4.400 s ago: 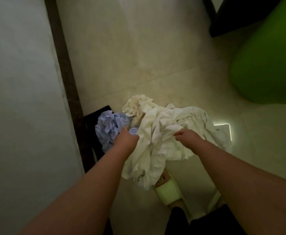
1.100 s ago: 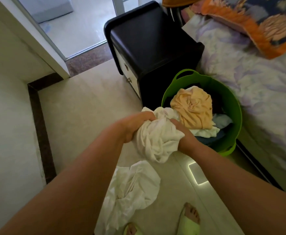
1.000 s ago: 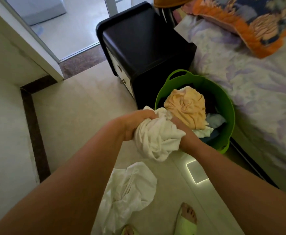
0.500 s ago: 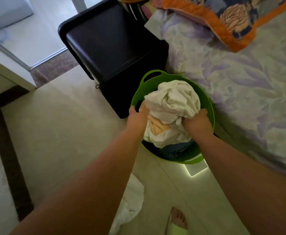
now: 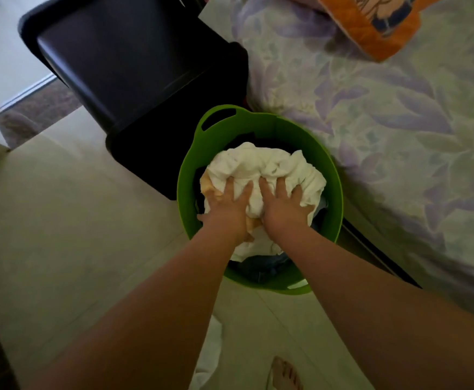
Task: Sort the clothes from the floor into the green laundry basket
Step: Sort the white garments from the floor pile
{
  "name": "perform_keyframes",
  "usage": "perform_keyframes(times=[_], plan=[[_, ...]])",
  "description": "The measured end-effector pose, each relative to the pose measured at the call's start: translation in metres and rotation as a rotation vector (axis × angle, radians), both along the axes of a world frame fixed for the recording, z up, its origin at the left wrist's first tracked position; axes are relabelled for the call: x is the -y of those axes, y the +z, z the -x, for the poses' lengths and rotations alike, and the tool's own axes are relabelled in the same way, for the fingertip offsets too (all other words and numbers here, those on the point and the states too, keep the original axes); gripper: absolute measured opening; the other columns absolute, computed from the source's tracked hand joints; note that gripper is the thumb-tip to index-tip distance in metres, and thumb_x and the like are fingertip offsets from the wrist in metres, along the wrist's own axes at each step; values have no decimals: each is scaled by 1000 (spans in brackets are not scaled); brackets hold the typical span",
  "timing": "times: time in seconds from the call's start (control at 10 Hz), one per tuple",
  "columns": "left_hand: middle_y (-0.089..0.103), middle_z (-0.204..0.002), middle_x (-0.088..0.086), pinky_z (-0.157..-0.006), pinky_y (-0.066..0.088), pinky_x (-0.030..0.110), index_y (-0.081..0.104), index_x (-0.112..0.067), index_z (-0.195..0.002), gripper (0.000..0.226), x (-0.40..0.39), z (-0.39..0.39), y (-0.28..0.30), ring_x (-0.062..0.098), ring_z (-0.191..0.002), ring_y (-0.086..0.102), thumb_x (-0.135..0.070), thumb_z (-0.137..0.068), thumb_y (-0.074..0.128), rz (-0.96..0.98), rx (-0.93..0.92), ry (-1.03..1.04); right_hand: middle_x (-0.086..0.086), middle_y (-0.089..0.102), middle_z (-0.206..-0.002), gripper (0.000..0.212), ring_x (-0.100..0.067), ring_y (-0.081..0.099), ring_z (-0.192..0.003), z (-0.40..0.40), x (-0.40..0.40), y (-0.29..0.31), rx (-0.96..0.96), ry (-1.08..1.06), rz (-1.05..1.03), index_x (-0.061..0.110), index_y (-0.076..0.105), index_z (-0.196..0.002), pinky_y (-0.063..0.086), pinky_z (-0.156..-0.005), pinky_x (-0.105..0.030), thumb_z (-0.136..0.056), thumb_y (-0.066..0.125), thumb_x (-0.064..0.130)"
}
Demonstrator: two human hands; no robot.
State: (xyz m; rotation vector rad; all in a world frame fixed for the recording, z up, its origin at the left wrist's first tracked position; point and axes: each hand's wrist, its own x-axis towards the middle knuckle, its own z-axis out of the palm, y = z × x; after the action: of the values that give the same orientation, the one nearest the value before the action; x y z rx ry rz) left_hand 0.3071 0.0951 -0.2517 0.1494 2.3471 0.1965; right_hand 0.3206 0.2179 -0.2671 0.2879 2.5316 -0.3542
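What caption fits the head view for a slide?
Both hands, left and right, press a white garment into the green laundry basket beside a bed.

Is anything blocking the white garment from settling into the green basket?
Nothing visible does. The crumpled white garment is already inside the round green plastic laundry basket, resting atop other clothes, with the left hand and right hand pressing it down.
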Motion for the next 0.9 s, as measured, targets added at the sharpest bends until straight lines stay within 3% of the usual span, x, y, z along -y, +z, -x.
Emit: perform_keyframes(times=[0.2, 0.3, 0.5, 0.7, 0.8, 0.9], plan=[[-39, -152, -3, -114, 14, 63, -23, -48, -143, 128, -5, 28, -61, 46, -141, -22, -56, -66, 78, 0, 83, -48, -2, -19, -160, 81, -44, -10, -144, 31, -18, -59, 76, -41, 133, 38, -12, -151, 12, -110, -69, -96, 47, 45], [-39, -152, -2, -114, 15, 63, -24, -49, -142, 130, -10, 38, -84, 45, -142, -20, -55, -65, 80, -23, 83, -32, -9, -12, -160, 77, -47, -4, -144, 47, -26, -79, 111, -89, 144, 39, -7, -151, 13, -109, -71, -95, 47, 34], [-33, -155, 3, -115, 13, 57, -19, -47, -145, 129, -5, 58, -128, 42, -144, -13, -55, -64, 81, -75, -13, -51, -10, -4, -160, 72, -46, 1, -144, 64, -28, -119, 69, -81, 89, 42, 0, -149, 14, -106, -72, -94, 44, 28], [-35, -154, 4, -116, 15, 59, -19, -48, -145, 130, -8, 54, -132, 45, -143, -16, -55, -63, 81, -67, -12, -41, -4, -10, -161, 70, -45, -4, -145, 62, -30, -124, -4, -60, 99, 39, -2, -152, 8, -114, -64, -98, 42, 39], [-37, -153, 5, -117, 17, 55, -19, -46, -146, 124, -9, 54, -115, 44, -144, -13, -56, -68, 77, -67, 24, -80, -1, -11, -161, 69, -44, -5, -145, 53, -31, -111, -5, -68, 97, 42, -2, -151, 7, -112, -67, -98, 43, 43], [-34, -154, 7, -118, 19, 48, -14, -40, -149, 108, -4, 52, -90, 40, -146, -5, -54, -80, 68, -118, 69, -110, -3, -9, -161, 71, -44, -9, -145, 45, -18, -83, 9, -107, -76, 43, -2, -151, 1, -107, -74, -97, 44, 46]])
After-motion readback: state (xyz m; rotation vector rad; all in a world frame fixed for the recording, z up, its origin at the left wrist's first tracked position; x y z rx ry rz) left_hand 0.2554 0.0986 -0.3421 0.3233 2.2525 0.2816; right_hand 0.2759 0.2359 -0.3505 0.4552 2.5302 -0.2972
